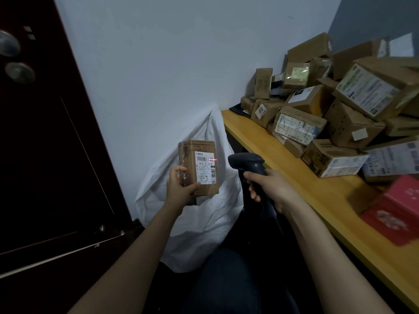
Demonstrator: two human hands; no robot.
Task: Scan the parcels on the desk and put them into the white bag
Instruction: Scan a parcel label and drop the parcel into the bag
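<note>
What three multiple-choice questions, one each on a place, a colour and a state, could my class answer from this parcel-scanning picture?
1. Where does the white bag stand?
A. Against the wall, beside the desk's end.
B. On top of the desk.
C. Inside a drawer.

2. What colour is the scanner's line on the label?
A. Green.
B. Blue.
C. Red.

3. What is the left hand doing?
A. Lying flat on the desk.
B. Gripping a parcel.
C. Holding the scanner.

Answers:
1 A: it slumps below the desk's end, with the wall behind it.
2 C: a red line lies across the label.
3 B: its fingers curl round the parcel, while the right hand holds the scanner.
</note>
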